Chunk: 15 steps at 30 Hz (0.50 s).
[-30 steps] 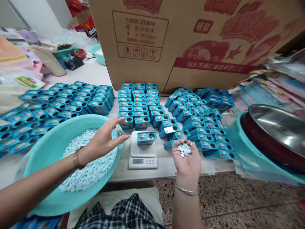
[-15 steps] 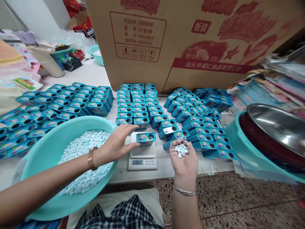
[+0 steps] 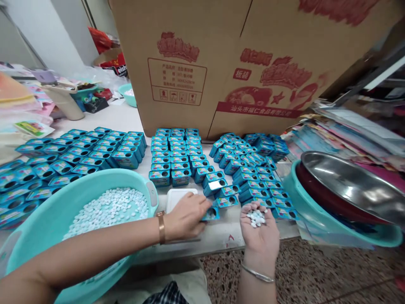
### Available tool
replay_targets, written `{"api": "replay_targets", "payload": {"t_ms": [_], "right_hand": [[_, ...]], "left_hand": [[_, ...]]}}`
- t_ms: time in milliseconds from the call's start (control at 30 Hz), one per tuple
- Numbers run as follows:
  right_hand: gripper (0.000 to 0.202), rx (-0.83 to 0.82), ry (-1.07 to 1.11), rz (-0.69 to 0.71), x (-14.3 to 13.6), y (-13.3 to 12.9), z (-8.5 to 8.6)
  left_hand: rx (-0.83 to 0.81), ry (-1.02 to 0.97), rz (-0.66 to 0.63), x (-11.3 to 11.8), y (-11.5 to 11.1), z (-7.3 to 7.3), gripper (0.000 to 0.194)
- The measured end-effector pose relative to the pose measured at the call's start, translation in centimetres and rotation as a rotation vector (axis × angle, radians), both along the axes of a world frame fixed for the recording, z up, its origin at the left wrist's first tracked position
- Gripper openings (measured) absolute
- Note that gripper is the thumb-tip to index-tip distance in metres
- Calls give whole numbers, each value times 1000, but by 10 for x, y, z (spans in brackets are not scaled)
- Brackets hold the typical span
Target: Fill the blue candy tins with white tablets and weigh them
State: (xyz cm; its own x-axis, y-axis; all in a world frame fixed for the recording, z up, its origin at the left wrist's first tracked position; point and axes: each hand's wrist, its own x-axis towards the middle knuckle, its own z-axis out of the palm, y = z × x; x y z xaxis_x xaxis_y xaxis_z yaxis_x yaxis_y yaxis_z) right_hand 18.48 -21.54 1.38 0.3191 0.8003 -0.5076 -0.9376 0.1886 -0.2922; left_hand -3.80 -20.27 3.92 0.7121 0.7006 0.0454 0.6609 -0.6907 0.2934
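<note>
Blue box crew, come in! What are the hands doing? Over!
Left hand gripping blue box, right of white scale. Right hand palm up, cradling white pieces. More boxes crowd nearby.

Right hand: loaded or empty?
Loaded: a small heap of white pieces lies in the cupped right hand, which is palm up.

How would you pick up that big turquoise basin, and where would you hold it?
I'd probably grip the basin by its two end handles, coming from both sides at once. They sit at opposite ends of its long, wide rim, so the loose white pieces should stay fairly level.
</note>
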Motion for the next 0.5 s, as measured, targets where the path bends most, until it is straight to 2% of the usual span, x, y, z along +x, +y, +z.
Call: {"api": "replay_targets", "payload": {"t_ms": [100, 167, 300, 400, 500], "right_hand": [[11, 24, -43, -78, 18, -6, 3], [6, 32, -76, -91, 23, -9, 4], [10, 42, -135, -62, 27, -16, 6], [12, -3, -150, -39, 36, -25, 6], [15, -46, -231, 2, 53, -30, -3]], "left_hand": [[91, -38, -134, 33, -10, -8, 54], [189, -45, -186, 56, -7, -20, 50], [303, -6, -137, 88, 10, -37, 37], [289, -12, -86, 88, 10, -34, 47], [224, -101, -35, 61, 2, -19, 81]]}}
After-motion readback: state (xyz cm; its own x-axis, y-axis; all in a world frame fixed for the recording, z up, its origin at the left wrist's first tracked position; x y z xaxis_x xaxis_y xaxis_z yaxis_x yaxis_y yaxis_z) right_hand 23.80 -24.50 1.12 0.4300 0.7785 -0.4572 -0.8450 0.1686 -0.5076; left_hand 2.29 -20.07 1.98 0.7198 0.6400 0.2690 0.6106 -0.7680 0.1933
